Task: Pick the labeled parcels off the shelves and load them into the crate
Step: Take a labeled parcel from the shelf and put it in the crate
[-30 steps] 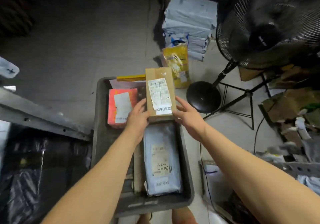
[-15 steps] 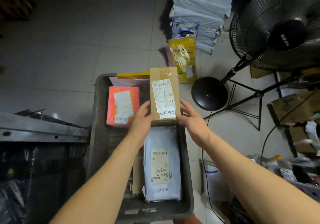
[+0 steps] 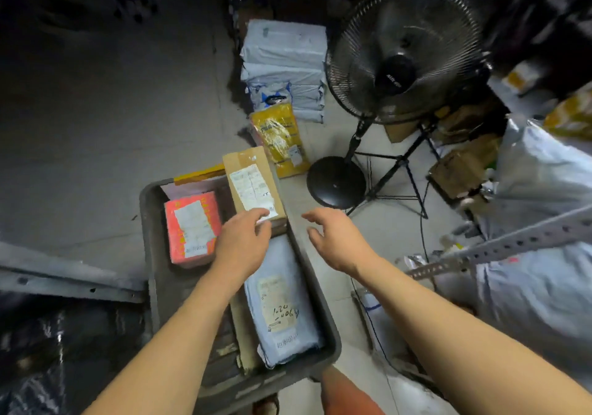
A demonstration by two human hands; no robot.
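A dark grey crate (image 3: 150, 248) sits on the floor below me. A brown cardboard parcel (image 3: 253, 184) with a white label lies at the crate's far right corner. My left hand (image 3: 242, 241) hovers over its near end with relaxed fingers, fingertips at the label. My right hand (image 3: 336, 238) is off the parcel, open, above the floor just right of the crate. Inside the crate lie a red parcel (image 3: 192, 227) with a white label, a grey poly-bag parcel (image 3: 282, 305) with a handwritten label, and a yellow flat piece (image 3: 198, 174) at the far edge.
A black standing fan (image 3: 400, 52) with a round base (image 3: 336, 182) stands right of the crate. A stack of grey bags (image 3: 285, 62) and a yellow packet (image 3: 282, 139) lie beyond. Metal shelf rails (image 3: 64, 283) at left, a perforated rail (image 3: 512, 241) and a large grey sack (image 3: 544, 222) at right.
Both hands have let go of the brown parcel, which now lies in the crate's far right corner. My right hand has drawn away to the right. The view has turned right.
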